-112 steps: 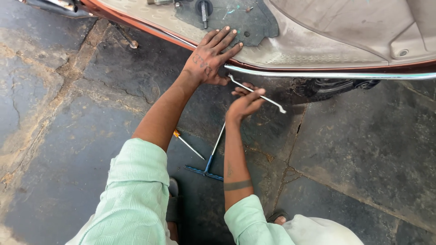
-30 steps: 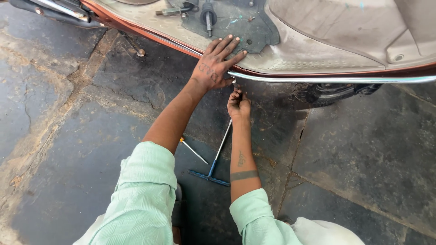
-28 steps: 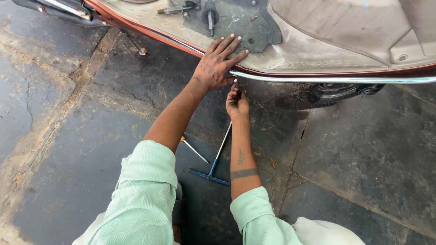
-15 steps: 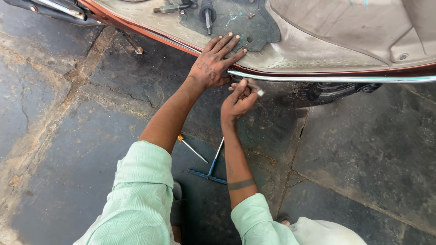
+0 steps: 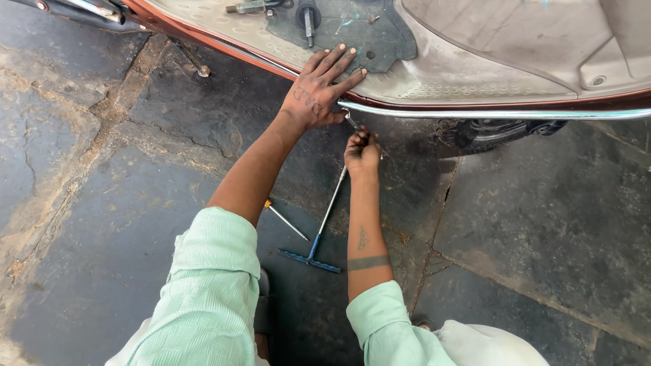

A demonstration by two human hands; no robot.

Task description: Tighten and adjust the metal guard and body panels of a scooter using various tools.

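— What's the left hand (image 5: pixel 320 91) on?

— It lies flat, fingers spread, on the edge of the scooter's footboard (image 5: pixel 434 68). That board is dull grey plastic with a dimpled, gritty texture, and a darker rubbery mat (image 5: pixel 352 30) sits on it. Nothing is held in that hand's grip; it is fully open and simply pressing down.

— And the right hand (image 5: pixel 362 150)?

— Just below the chrome trim strip (image 5: pixel 502 114) that runs along the footboard's rim, above a rusty orange painted edge. Its grip is curled tight round a thin metal tool (image 5: pixel 352 122), whose tip points up at the underside of the strip. The tool is too small for me to say what kind it is.

— Anything on the floor?

— A T-handle wrench (image 5: pixel 319 234) lies on the stone floor (image 5: pixel 102 203) between the two forearms: a long bright steel shaft with a blue crossbar. Just beside it lies a slim screwdriver (image 5: pixel 286 220) with an orange handle end. The floor is dark, uneven slabs with cracked, sandy joints.

— Any labels or signs?

— None I can make out. The sleeves (image 5: pixel 210 285) are pale green, finely ribbed cloth.
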